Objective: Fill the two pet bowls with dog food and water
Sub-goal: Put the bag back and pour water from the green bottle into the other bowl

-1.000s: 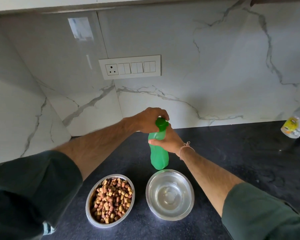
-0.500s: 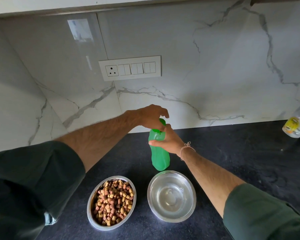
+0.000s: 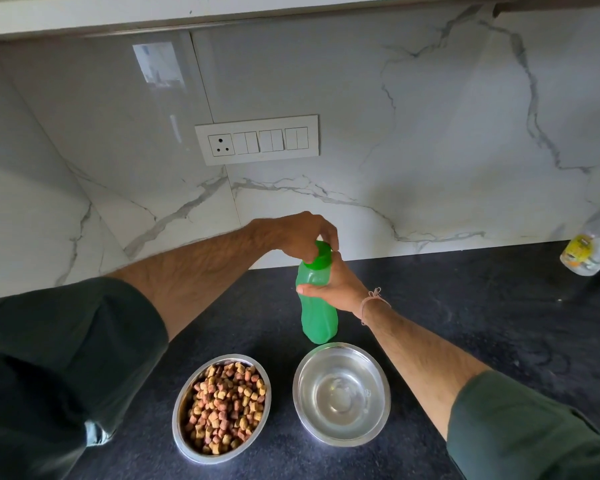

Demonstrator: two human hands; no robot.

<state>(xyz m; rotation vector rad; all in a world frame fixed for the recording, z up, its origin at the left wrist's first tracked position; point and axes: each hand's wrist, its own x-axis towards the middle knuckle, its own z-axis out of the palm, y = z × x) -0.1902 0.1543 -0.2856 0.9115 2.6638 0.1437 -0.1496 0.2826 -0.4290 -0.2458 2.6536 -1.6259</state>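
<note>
A green plastic bottle (image 3: 317,313) stands upright on the dark counter (image 3: 465,317), just behind the right bowl. My right hand (image 3: 336,289) wraps around its upper body. My left hand (image 3: 298,237) comes from above, with its fingertips closed on the green cap (image 3: 321,255). Two steel pet bowls sit side by side in front. The left bowl (image 3: 184,403) is full of brown kibble (image 3: 226,407). The right bowl (image 3: 381,386) holds clear water.
A white marble backsplash rises behind the counter and carries a switch-and-socket panel (image 3: 257,139). A clear plastic bottle with a yellow label (image 3: 589,249) stands at the far right by the wall.
My left hand lifted its fingers off the cap half a second ago and has now closed on it again. The bottle, my right hand and both bowls stayed in place.
</note>
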